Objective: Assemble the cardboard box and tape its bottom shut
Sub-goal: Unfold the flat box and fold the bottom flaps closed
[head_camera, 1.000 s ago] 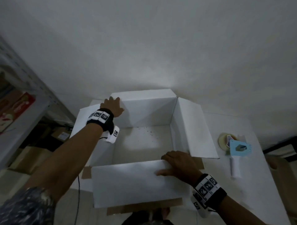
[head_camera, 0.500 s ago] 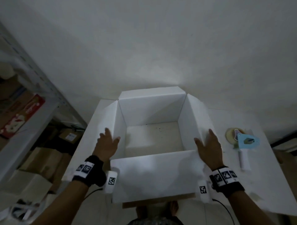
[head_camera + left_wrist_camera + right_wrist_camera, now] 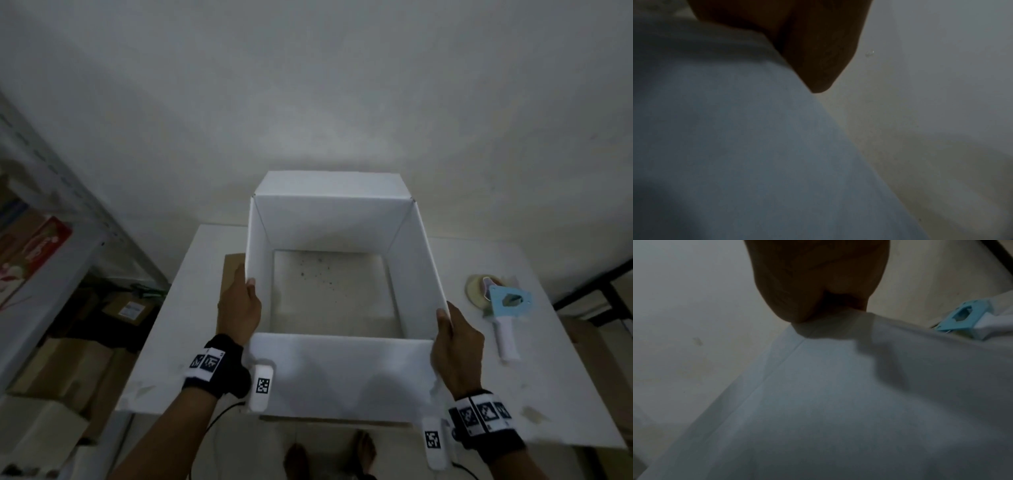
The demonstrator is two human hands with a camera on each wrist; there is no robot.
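A white cardboard box (image 3: 342, 370) stands open-topped on the white table (image 3: 202, 308), its upper flaps raised in line with the walls. Speckled table surface shows through its open bottom. My left hand (image 3: 239, 308) grips the left wall near the front corner, thumb over the top edge and fingers outside. My right hand (image 3: 457, 346) holds the right wall at the front corner in the same way. The left wrist view shows my left hand (image 3: 818, 40) against the box wall (image 3: 735, 146). In the right wrist view, my right hand (image 3: 818, 280) pinches the box edge (image 3: 838, 402).
A blue tape dispenser (image 3: 507, 308) with a white handle lies right of the box, also in the right wrist view as the tape dispenser (image 3: 966, 316). A brown flap (image 3: 233, 270) lies on the table left of the box. A metal shelf (image 3: 51, 246) and floor cartons (image 3: 68, 370) stand at left.
Both hands left the outspread side flaps and now grip the side walls near the front corners. The side flaps have come up from slanting outward to standing upright.
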